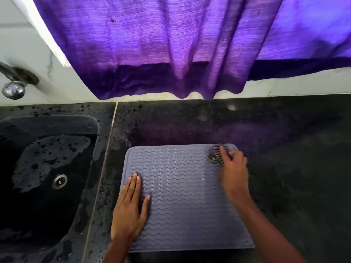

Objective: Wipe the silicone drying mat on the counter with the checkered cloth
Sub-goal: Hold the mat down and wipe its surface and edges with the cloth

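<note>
A grey silicone drying mat point(182, 196) with a wavy ribbed surface lies flat on the dark counter. My left hand point(131, 207) presses flat on the mat's left side, fingers straight and together. At the mat's far right corner my right hand point(233, 168) grips a bunched checkered cloth point(215, 153) and holds it against the mat. Most of the cloth is hidden under my fingers, and the right hand is blurred.
A black sink point(47, 168) with a metal drain point(59, 181) lies left of the mat. A chrome tap point(13, 88) sticks out of the white wall above it. A purple curtain point(171, 44) hangs over the counter's back edge. Dark counter point(294, 158) stretches to the right.
</note>
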The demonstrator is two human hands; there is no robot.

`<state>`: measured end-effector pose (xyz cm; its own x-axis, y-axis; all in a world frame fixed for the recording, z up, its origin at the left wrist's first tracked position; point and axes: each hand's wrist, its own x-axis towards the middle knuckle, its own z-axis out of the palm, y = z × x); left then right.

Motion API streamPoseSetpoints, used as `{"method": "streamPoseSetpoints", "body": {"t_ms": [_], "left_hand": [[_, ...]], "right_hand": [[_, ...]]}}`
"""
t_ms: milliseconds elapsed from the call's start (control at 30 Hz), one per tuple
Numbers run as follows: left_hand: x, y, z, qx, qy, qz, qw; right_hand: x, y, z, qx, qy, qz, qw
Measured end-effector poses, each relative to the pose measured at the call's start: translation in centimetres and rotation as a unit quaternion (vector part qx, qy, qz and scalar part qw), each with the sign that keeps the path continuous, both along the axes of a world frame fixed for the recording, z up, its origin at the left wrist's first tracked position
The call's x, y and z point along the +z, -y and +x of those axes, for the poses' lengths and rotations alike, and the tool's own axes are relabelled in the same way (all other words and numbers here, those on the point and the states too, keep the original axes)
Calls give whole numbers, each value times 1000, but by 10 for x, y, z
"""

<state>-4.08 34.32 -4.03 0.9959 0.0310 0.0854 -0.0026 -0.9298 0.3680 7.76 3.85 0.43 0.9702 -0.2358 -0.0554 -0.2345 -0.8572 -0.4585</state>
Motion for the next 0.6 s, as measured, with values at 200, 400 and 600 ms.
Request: {"method": "streamPoseSetpoints", "body": {"t_ms": [200,400,600], "left_hand": [[-4,-2,-1,10,-10,-8,1000],[-4,-2,1,13,-11,0,1000],[-4,-2,0,8,-6,9,1000]], "right_hand": [[10,-16,10,-21,47,35,998],[13,-129,4,208,49,13,977],[2,-112,3,214,10,-49,976]]}}
